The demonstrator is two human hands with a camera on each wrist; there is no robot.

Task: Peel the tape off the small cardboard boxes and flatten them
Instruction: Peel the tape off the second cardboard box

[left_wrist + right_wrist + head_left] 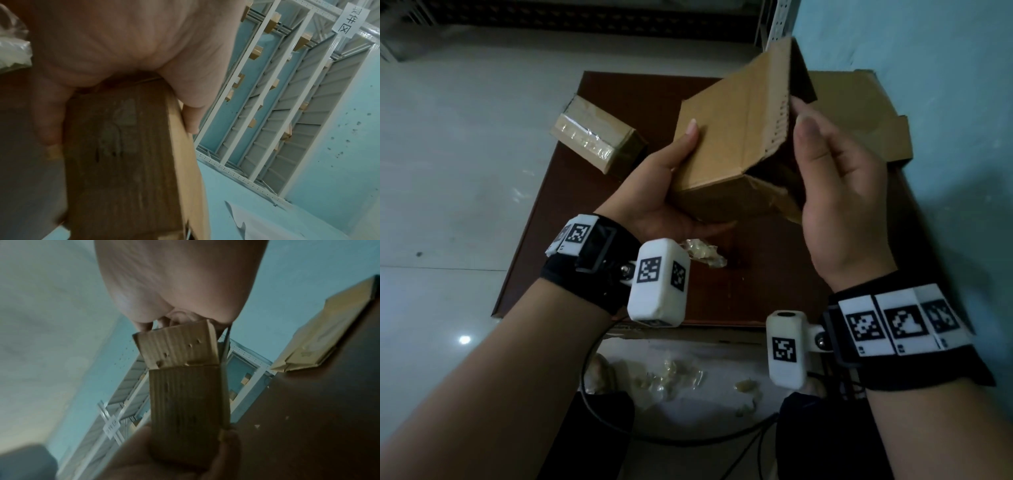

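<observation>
- The left hand (664, 192) cups the opened cardboard box (726, 144) from below and from the left, thumb lying on its top face, fingers wrapped under its near end.
- The right hand (839, 192) grips the box's open right side, thumb over a loose flap (777, 126) whose corrugated edge shows, fingers curled behind it.
- From the right wrist view, the flap (176, 347) sits pinched at the fingertips, bent away from the box body (185, 402).
- The left wrist view shows the palm (123, 40) pressed against the box's end (123, 146).
- The box is held tilted in the air above a dark brown board (619, 113).
- A second small box, still sealed with clear tape (595, 137), lies at the board's left edge.
- A flattened piece of cardboard (859, 113) rests at the board's far right.
- Crumpled tape scraps (705, 255) lie on the board under the left hand; more scraps (664, 373) lie on the pale floor nearer the person.
</observation>
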